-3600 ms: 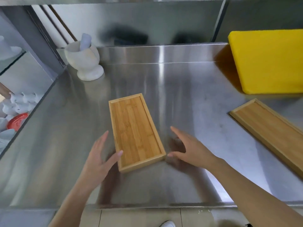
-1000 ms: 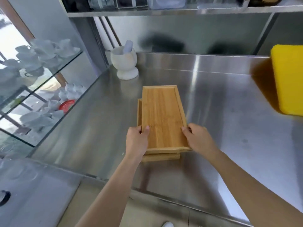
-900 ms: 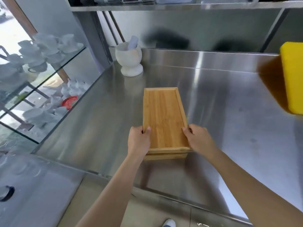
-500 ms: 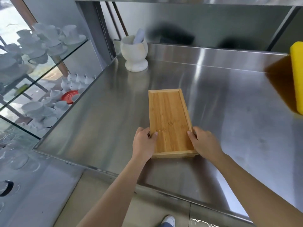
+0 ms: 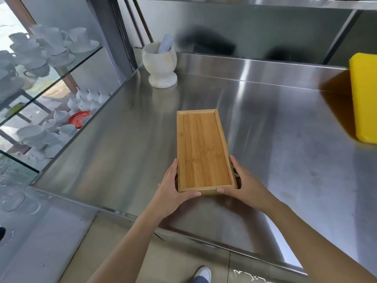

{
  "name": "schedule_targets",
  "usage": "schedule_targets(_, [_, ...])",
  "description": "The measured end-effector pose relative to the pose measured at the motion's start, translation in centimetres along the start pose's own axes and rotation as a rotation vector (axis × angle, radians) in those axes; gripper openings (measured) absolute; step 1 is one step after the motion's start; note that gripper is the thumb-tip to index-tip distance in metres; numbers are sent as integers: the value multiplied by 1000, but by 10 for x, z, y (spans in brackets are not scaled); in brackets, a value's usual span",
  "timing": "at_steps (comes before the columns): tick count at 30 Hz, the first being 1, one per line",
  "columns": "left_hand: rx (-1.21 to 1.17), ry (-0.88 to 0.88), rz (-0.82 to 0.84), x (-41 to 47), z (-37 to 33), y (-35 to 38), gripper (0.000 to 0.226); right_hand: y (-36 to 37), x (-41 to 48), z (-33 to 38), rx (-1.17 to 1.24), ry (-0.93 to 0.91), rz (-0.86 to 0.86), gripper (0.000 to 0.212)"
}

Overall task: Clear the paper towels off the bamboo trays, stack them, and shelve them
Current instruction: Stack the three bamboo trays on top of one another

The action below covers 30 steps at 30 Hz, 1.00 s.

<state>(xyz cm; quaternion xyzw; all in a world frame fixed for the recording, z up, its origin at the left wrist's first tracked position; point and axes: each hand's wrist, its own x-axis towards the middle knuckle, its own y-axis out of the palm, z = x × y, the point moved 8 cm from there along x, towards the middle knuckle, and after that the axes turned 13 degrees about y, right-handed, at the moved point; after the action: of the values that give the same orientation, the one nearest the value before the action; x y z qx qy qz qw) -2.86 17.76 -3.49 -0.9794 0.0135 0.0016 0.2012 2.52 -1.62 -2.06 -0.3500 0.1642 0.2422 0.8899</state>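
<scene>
A stack of bamboo trays [image 5: 202, 148] lies on the steel counter [image 5: 275, 139], long side pointing away from me. The top tray lines up with the one beneath, whose near edge shows just under it. My left hand [image 5: 173, 188] grips the stack's near left corner, thumb along the front edge. My right hand [image 5: 242, 184] grips the near right corner the same way. No paper towels are in view.
A white stone mortar with pestle [image 5: 160, 65] stands at the counter's back left. A yellow board [image 5: 365, 97] lies at the right edge. Glass shelves with white cups and saucers [image 5: 42, 52] stand to the left. A steel shelf [image 5: 244, 1] runs overhead.
The upper tray was offset on the lower one, then got squared up with it. My hands have shifted from the sides to the near corners, thumbs wrapped onto the front edge.
</scene>
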Motion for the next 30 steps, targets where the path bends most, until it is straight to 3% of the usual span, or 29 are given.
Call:
schedule_targets(6, [-44,-14,-17,3,4,-4,113,-2,2,6,-23,-1,-36,107])
schedule_targets(15, [-36,44,-5,2,-5,-4,79,-1,3,2,-7,25,-10,110])
schedule_targets(30, [-10,-36,-50,-7,8,0,96,9,-3,-3,-37,46,-43,96])
